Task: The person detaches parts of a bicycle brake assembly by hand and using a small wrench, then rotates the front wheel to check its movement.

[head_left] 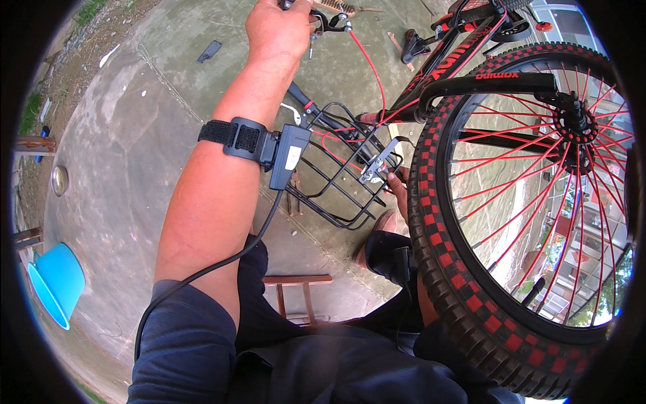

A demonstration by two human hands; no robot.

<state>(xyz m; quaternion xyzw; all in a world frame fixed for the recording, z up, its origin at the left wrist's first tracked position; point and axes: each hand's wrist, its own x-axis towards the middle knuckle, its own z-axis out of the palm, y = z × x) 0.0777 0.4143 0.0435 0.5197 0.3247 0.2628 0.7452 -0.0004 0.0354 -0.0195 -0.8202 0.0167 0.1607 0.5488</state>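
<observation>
Head view looks down on an upturned red-and-black bicycle on a concrete floor. At the top of the frame the left hand is closed around the handlebar grip, next to the brake lever, from which a red cable runs down toward the frame. A black strap with a small device sits on that forearm, a black cord trailing from it. Lower and to the right, the right hand is mostly hidden behind the front wheel; its fingertips pinch a small silver bracket at the rim of the black wire basket. The two hands are well apart. A blue tub stands at the left edge, and a small wooden stool sits below the basket.
</observation>
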